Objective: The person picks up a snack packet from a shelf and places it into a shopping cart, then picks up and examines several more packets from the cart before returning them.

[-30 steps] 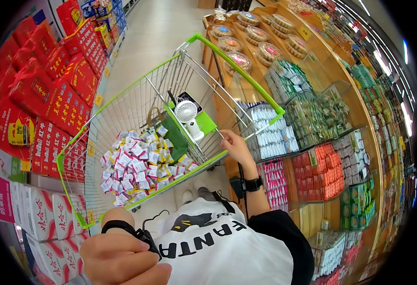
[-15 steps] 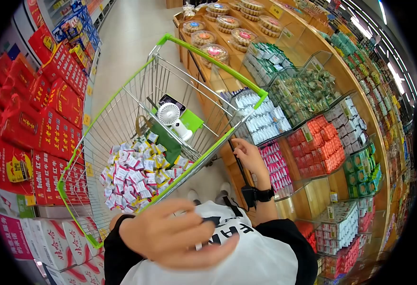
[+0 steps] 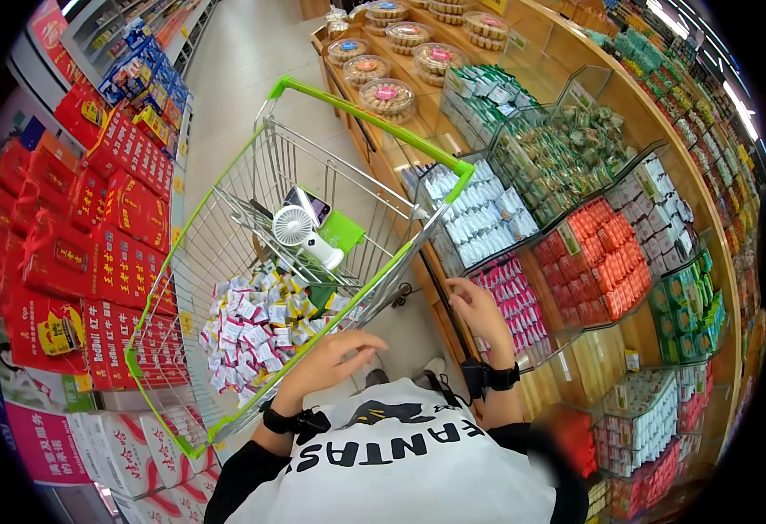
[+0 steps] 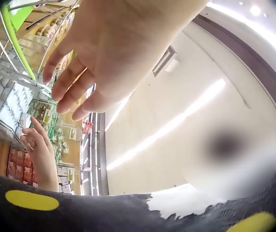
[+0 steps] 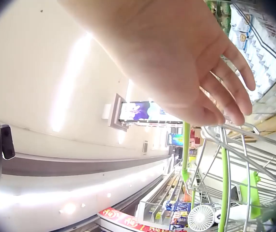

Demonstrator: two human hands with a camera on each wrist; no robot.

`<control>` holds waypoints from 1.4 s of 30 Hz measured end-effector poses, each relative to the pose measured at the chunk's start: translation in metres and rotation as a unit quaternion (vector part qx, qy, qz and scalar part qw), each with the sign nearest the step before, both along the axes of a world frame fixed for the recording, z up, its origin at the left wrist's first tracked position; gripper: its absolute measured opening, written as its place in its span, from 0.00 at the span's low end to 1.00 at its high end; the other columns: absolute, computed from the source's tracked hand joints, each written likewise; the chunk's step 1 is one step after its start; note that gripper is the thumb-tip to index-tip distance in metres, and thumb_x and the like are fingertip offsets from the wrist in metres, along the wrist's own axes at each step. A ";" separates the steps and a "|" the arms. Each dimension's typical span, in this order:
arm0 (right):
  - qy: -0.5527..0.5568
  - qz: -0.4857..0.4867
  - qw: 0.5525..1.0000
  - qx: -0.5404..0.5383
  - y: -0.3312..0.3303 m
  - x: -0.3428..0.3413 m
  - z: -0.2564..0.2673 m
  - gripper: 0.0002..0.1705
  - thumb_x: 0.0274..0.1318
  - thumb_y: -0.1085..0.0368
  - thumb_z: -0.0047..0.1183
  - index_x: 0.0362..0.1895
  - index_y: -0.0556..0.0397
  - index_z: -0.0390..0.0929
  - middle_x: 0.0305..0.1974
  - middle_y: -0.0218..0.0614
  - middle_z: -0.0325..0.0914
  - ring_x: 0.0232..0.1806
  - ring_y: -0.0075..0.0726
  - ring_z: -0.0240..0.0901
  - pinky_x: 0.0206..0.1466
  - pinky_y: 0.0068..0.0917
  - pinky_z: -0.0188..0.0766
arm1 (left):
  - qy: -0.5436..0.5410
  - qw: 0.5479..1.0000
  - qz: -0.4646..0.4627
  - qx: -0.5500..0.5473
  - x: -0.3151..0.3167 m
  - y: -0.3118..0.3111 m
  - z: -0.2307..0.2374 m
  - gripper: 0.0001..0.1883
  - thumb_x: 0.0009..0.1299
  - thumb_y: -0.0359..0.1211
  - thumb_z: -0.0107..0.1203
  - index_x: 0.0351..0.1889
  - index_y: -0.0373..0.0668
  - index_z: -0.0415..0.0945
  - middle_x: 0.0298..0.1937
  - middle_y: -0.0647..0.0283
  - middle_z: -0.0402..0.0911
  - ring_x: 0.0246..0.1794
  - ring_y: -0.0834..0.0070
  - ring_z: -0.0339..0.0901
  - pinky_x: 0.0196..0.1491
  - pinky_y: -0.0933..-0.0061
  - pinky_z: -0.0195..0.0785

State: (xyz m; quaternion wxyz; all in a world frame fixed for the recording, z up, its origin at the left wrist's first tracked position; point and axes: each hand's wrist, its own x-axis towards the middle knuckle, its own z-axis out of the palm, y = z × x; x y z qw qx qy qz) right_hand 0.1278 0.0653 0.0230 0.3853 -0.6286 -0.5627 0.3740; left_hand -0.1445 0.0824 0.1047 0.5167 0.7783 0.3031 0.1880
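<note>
My left hand (image 3: 335, 358) is held in front of the shirt, by the near side of the shopping cart (image 3: 166, 253). Its fingers extend loosely, holding nothing. To the right, my right hand (image 3: 483, 319) hovers beside the pink packets (image 3: 514, 301) of the display, fingers relaxed and empty. In the right wrist view the cart's metal bars lie beyond those fingers. A heap of small white, pink and yellow packets (image 3: 247, 327) fills part of the cart. Behind it are a white handheld fan (image 3: 294, 225), a phone (image 3: 313, 208) and a partly hidden green bag (image 3: 320, 295).
Along the right runs a wooden display (image 3: 601, 341) with clear bins of orange-red packets (image 3: 597, 262) and white-blue packets (image 3: 479, 210). Round tubs (image 3: 387, 96) stand at its far end. Red drink boxes (image 3: 125, 253) and white cartons (image 3: 134, 445) line the left. A tiled aisle (image 3: 234, 52) stretches ahead.
My left hand has moved from close to the camera down and forward toward the cart's side. My right hand has come off the cart's edge and drawn back to the right.
</note>
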 end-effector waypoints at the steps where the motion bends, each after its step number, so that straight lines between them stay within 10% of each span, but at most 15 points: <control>1: -0.008 0.000 1.000 -0.003 -0.002 0.005 0.000 0.16 0.45 0.70 0.46 0.43 0.56 0.69 0.22 0.37 0.71 0.23 0.29 0.67 0.28 0.23 0.63 | -0.011 1.000 0.001 -0.009 0.008 0.000 -0.001 0.08 0.61 0.27 0.45 0.37 0.40 0.71 0.28 0.62 0.74 0.26 0.75 0.73 0.32 0.77 0.64; 23: -0.040 -0.081 0.995 -0.049 -0.079 0.141 -0.018 0.18 0.45 0.67 0.46 0.45 0.56 0.67 0.25 0.41 0.72 0.26 0.36 0.68 0.31 0.27 0.64 | 0.036 0.992 -0.093 -0.070 0.171 -0.002 -0.045 0.09 0.63 0.32 0.43 0.39 0.42 0.69 0.24 0.62 0.73 0.25 0.74 0.71 0.30 0.76 0.62; 42: -0.052 -0.229 0.964 -0.127 -0.210 0.175 -0.029 0.19 0.47 0.62 0.46 0.45 0.56 0.68 0.28 0.43 0.73 0.29 0.40 0.70 0.33 0.28 0.65 | 0.154 0.910 -0.384 0.013 0.269 -0.024 -0.076 0.15 0.63 0.34 0.45 0.47 0.39 0.64 0.34 0.56 0.72 0.33 0.71 0.71 0.36 0.73 0.64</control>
